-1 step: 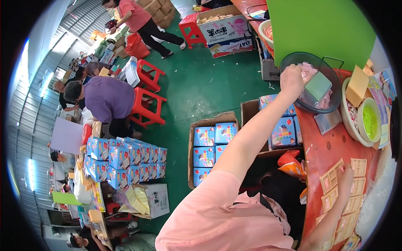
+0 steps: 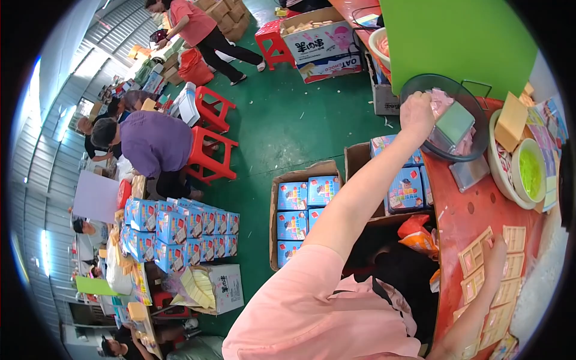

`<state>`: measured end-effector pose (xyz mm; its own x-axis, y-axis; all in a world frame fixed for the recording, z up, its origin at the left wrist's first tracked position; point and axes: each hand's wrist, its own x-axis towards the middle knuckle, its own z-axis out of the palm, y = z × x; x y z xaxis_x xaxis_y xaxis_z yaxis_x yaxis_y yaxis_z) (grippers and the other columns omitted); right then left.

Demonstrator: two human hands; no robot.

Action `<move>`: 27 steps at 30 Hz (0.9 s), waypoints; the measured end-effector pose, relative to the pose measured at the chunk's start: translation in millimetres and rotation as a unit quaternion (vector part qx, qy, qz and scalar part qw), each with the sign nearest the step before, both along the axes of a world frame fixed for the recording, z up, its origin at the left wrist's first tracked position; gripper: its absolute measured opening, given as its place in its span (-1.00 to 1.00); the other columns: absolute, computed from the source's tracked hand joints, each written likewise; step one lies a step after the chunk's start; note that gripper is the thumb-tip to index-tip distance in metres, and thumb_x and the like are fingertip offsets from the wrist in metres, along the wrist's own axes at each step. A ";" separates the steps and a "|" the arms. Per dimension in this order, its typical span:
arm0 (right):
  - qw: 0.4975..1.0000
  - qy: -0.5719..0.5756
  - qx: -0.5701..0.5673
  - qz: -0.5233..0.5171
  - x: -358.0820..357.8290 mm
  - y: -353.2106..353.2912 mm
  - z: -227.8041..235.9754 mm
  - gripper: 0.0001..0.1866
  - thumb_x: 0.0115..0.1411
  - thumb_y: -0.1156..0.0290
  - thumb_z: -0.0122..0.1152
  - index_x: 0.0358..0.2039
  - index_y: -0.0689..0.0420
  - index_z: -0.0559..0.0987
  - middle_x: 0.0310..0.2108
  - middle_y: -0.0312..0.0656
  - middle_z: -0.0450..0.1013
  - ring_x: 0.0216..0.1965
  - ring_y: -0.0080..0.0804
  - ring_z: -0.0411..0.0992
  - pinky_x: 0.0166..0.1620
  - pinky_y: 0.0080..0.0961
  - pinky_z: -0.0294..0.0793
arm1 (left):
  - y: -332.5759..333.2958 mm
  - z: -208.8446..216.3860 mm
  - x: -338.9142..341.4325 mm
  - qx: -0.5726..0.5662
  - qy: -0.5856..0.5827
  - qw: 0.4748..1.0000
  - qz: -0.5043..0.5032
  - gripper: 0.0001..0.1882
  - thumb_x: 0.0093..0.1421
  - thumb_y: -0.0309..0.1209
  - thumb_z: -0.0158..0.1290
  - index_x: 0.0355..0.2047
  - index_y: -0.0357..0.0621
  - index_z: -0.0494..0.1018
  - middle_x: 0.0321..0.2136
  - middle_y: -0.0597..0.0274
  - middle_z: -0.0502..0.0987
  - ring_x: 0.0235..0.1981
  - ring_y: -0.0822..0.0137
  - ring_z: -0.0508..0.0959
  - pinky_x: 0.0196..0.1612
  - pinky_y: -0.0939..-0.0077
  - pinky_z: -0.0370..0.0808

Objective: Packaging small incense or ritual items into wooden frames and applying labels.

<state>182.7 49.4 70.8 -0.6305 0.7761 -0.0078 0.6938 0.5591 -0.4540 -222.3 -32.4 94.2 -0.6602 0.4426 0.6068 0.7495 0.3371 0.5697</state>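
Note:
My left hand (image 2: 416, 115) reaches over the rim of a dark see-through bowl (image 2: 406, 90). Its fingers are curled closed at a heap of pink packets (image 2: 442, 102), and whatever they grip is hidden. A pale green block (image 2: 456, 125) in clear wrap lies on the packets. Down at the right, my right hand (image 2: 495, 255) lies among small pale divided trays (image 2: 476, 252), fingertips at a tray's edge. Its fingers look stretched and slightly apart, and I see nothing held. More such trays (image 2: 513, 239) lie on the hand's other side.
On the red table (image 2: 459, 210), a clear flat case (image 2: 470, 174) sits below the bowl. A cream basin (image 2: 495, 159) holds a bowl of green pieces (image 2: 530, 173) and a tan block (image 2: 512, 123). A green board (image 2: 462, 42) stands behind. Cartons of blue boxes (image 2: 292, 224) stand left.

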 end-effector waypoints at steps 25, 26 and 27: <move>0.992 -0.067 0.081 -0.067 9.2 2.9 4.7 -0.63 0.12 0.19 0.27 -0.46 0.32 0.55 -0.42 0.17 0.49 -0.28 0.13 0.47 -0.21 -0.10 0.45 | 9.6 -8.2 -14.4 0.033 -0.015 0.999 -0.004 -0.50 0.17 0.01 0.17 -0.44 -0.29 0.63 -0.52 0.09 0.62 -0.46 0.26 0.59 -0.28 0.38 0.50; 0.993 -0.062 0.082 -0.062 8.4 4.6 4.8 -0.63 0.12 0.19 0.27 -0.46 0.32 0.55 -0.42 0.17 0.49 -0.28 0.13 0.47 -0.21 -0.10 0.45 | 10.0 -6.9 -12.8 0.039 -0.013 0.999 -0.006 -0.51 0.17 0.00 0.17 -0.43 -0.28 0.63 -0.53 0.09 0.62 -0.47 0.25 0.59 -0.29 0.38 0.50; 0.993 -0.077 0.076 -0.057 7.9 6.0 4.7 -0.63 0.12 0.18 0.27 -0.47 0.32 0.55 -0.43 0.17 0.49 -0.29 0.12 0.47 -0.21 -0.10 0.45 | 10.1 -6.9 -9.6 0.052 -0.039 0.998 -0.008 -0.52 0.17 -0.01 0.17 -0.42 -0.28 0.63 -0.53 0.10 0.63 -0.48 0.25 0.59 -0.29 0.37 0.50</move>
